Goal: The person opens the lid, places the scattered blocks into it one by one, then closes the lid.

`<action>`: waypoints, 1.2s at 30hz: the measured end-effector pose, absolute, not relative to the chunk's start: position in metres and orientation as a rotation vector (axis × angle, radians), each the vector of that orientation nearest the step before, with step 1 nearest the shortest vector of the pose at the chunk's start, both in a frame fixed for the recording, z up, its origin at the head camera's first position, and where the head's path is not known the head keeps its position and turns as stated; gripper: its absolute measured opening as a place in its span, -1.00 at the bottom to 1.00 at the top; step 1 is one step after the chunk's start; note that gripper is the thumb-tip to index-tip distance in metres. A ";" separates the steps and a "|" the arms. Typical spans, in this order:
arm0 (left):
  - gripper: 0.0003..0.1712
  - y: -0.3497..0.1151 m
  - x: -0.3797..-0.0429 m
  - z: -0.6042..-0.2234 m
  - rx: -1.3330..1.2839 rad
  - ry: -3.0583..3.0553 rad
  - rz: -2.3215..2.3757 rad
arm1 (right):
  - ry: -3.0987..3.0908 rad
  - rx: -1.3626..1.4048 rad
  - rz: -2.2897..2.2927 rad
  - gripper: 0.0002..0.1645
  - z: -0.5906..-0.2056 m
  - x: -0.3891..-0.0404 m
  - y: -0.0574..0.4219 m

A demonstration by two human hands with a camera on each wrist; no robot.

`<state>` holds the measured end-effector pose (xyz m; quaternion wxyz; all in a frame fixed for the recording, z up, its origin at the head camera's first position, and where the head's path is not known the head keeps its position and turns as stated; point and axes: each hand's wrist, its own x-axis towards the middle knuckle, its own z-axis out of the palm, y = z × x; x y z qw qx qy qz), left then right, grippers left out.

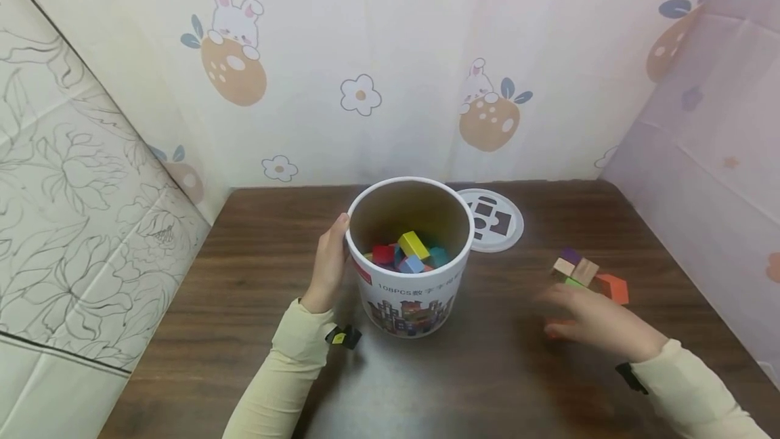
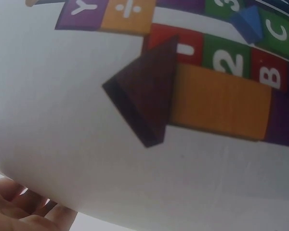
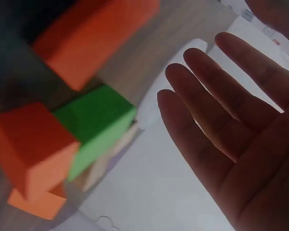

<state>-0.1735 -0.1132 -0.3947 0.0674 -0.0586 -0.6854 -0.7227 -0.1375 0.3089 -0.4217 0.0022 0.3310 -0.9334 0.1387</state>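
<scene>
Your right hand (image 1: 600,322) with straight, parted fingers and a bare palm, loose toy blocks (image 1: 585,271) just beyond it on the wood-grain table (image 1: 262,236), your left hand (image 1: 330,263) gripping the left side of the white block bucket (image 1: 399,292)

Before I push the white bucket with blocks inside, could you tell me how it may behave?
The bucket would probably slide before tipping if pushed low, since the visible blocks lie well below its rim. It looks fairly stiff: the rim appears round beside the left hand. Being upright, it seems unlikely to roll.
</scene>
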 end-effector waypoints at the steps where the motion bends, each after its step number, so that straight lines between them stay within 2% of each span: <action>1: -0.33 -0.113 -0.173 -0.395 -0.179 -2.066 -2.179 | -2.902 1.055 0.435 -0.54 -0.425 -0.137 0.310; 9: -0.33 -0.113 -0.173 -0.395 -0.195 -2.057 -2.180 | -2.750 1.141 0.435 -0.59 -0.447 -0.134 0.321; 21: -0.32 -0.113 -0.174 -0.397 -0.188 -2.049 -2.171 | -2.861 0.972 0.361 -0.63 -0.453 -0.128 0.321; 28: -0.34 -0.113 -0.173 -0.396 -0.193 -2.057 -2.162 | -2.947 0.866 0.301 -0.56 -0.456 -0.127 0.322; 36: -0.37 -0.113 -0.173 -0.397 -0.184 -2.058 -2.157 | -2.804 0.942 0.342 -0.69 -0.456 -0.133 0.324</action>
